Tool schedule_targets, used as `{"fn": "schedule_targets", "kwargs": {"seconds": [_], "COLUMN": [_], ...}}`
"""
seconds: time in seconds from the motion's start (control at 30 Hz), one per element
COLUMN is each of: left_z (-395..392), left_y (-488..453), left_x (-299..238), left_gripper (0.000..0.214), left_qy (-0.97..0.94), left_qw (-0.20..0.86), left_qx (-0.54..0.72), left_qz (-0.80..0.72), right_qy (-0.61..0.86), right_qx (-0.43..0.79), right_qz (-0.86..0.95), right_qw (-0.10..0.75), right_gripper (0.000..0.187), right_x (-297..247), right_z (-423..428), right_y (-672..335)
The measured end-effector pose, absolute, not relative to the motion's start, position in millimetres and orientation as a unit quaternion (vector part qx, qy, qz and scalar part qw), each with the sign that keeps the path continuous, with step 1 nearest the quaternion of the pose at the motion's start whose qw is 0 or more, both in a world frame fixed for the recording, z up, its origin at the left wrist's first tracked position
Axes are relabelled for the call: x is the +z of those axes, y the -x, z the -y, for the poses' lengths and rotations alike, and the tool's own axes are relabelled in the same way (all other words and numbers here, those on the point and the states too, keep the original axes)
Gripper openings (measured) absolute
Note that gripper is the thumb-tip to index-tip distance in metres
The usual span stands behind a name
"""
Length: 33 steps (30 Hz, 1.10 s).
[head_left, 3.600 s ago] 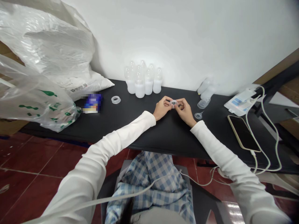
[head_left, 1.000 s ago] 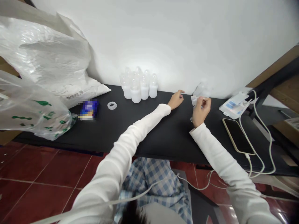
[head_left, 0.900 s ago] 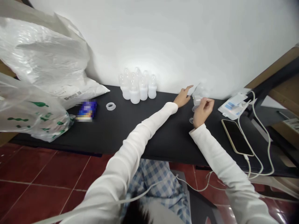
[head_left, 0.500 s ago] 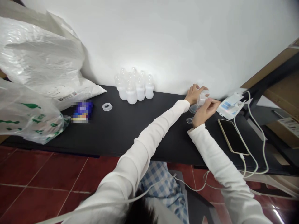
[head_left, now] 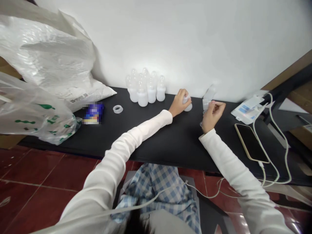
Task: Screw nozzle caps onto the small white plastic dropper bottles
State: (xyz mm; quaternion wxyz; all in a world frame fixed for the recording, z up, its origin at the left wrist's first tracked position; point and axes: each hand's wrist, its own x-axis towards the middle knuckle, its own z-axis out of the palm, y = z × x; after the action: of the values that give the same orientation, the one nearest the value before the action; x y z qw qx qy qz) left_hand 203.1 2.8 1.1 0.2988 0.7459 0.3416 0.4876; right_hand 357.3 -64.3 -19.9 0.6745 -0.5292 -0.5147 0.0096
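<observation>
Black worktop [head_left: 185, 139] against a white wall [head_left: 195, 42], red tile floor [head_left: 36, 195] below. Your left hand [head_left: 179, 103] is closed around a white plastic baby bottle [head_left: 187, 105], which is tilted, its lower end close to the worktop; can't tell if it touches. Your right hand [head_left: 213, 112] is curled, fingers pinching a small clear ribbed plastic collar [head_left: 206, 104] just left of the palm. Beside the hands, a translucent plastic bottle [head_left: 209, 92] leans by the wall. Left of your left hand, a tight cluster of upright white baby bottles [head_left: 143, 88] stands near the wall, then a clear silicone ring [head_left: 117, 109], a blurred blue packet [head_left: 93, 113] and crumpled clear plastic bags [head_left: 41, 48]. Right side: a black smartphone [head_left: 251, 143] on a white cable [head_left: 275, 136].
</observation>
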Motion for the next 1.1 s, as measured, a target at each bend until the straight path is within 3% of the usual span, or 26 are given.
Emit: {"fn": "schedule_targets", "kwargs": {"seconds": [0.17, 0.4, 0.6, 0.77, 0.97, 1.1], "left_z": [15.9, 30.8, 18.0, 19.9, 29.2, 29.4], "left_y": [-151.5, -143.7, -147.8, -147.5, -155.6, -148.4], "left_x": [-0.9, -15.7, -30.4, -30.5, -35.5, -37.9], "left_gripper": [0.019, 0.049, 0.010, 0.030, 0.049, 0.049], "left_qy": [-0.755, -0.710, -0.650, -0.683, -0.811, -0.800], "left_qw": [0.256, 0.323, 0.460, 0.426, 0.427, 0.430], "left_qx": [0.491, 0.534, 0.506, 0.475, 0.338, 0.363], "left_qz": [-0.352, -0.328, -0.332, -0.355, -0.214, -0.209], "right_qy": [0.537, 0.552, 0.529, 0.513, 0.537, 0.526], "right_qx": [-0.002, 0.005, 0.030, 0.036, 0.051, 0.102], "right_qz": [0.538, 0.600, 0.585, 0.580, 0.511, 0.484], "right_qw": [0.649, 0.579, 0.614, 0.632, 0.669, 0.692], "right_gripper": [0.040, 0.037, 0.041, 0.037, 0.050, 0.051], "right_x": [-18.1, -16.3, -9.8, -17.1, -30.5, -37.5], "right_z": [74.8, 83.7, 83.4, 74.6, 54.1, 35.4], "right_y": [-333.2, -320.7, -312.9, -309.5, -312.8, -309.1]}}
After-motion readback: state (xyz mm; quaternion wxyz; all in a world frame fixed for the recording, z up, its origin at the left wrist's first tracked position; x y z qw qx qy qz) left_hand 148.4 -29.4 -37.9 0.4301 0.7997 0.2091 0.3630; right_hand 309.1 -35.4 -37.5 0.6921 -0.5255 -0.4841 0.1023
